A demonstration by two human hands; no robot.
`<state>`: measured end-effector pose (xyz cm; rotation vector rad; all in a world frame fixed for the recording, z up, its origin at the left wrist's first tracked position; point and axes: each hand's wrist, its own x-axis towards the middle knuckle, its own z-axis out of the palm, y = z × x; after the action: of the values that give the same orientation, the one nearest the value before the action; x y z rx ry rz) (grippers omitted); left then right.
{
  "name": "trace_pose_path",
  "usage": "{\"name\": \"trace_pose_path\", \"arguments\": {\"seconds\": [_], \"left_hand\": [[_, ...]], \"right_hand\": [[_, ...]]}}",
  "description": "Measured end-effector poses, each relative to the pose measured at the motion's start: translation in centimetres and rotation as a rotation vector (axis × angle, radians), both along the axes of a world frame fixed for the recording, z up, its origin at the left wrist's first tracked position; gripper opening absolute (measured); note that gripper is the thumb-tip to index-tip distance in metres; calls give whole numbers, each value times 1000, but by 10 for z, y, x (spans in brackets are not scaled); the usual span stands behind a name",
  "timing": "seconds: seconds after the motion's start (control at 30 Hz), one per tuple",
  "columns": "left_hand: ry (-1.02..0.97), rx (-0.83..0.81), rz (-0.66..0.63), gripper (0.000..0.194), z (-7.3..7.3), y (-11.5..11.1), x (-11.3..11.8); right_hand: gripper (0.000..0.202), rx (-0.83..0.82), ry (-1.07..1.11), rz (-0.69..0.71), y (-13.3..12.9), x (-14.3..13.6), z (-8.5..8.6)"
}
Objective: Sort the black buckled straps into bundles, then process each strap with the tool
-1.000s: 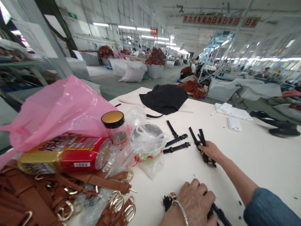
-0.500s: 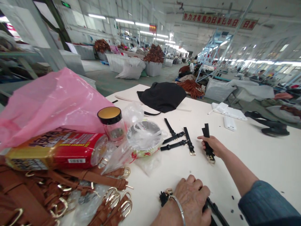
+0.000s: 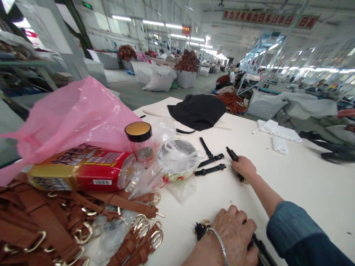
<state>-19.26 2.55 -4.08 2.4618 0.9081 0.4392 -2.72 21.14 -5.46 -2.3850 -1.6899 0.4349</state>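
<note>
The right hand (image 3: 244,169) has its grip clamped on slim black straps (image 3: 232,153) over the smooth white counter (image 3: 302,173) — just right of three loose black straps (image 3: 210,170). The left hand (image 3: 233,227), its grip closed around a black strap bundle (image 3: 263,248), is nearer — right of brown gold-buckled belts (image 3: 37,210).
</note>
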Motion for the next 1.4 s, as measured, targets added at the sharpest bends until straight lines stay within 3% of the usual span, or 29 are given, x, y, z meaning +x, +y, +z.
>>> {"name": "trace_pose_path", "arguments": {"seconds": [0.1,0.23,0.33,0.43,0.53,0.6,0.77,1.0,1.2,1.3,1.4], "left_hand": [[8,-2,-2,31,-1,1,1],[-1,-11,-5,32,-1,1,1],[-5,-16,-8,33,-1,0,1],[-6,-10,-1,32,-1,0,2],[-13,-5,-2,31,-3,0,2],[-15,-3,-3,32,-4,0,3],[-10,16,-6,32,-6,1,4],[-20,-2,-4,34,-5,0,4],[-22,33,8,33,-2,-1,2],[-16,32,3,33,-2,-2,2],[-18,29,8,33,-2,-3,2]], "right_hand": [[27,5,14,109,-3,-3,19],[34,7,30,365,-3,-36,38],[53,-46,21,564,-6,-67,36],[43,-85,-47,637,-13,-83,26],[22,-89,-141,639,-21,-81,19],[18,-85,-189,639,-24,-74,18],[25,-146,-223,657,-19,-63,23],[37,-216,-116,854,-22,-55,27],[28,-242,-72,776,-29,-37,24],[12,-272,26,684,-15,-32,34],[22,-226,166,495,12,-37,42]]}}
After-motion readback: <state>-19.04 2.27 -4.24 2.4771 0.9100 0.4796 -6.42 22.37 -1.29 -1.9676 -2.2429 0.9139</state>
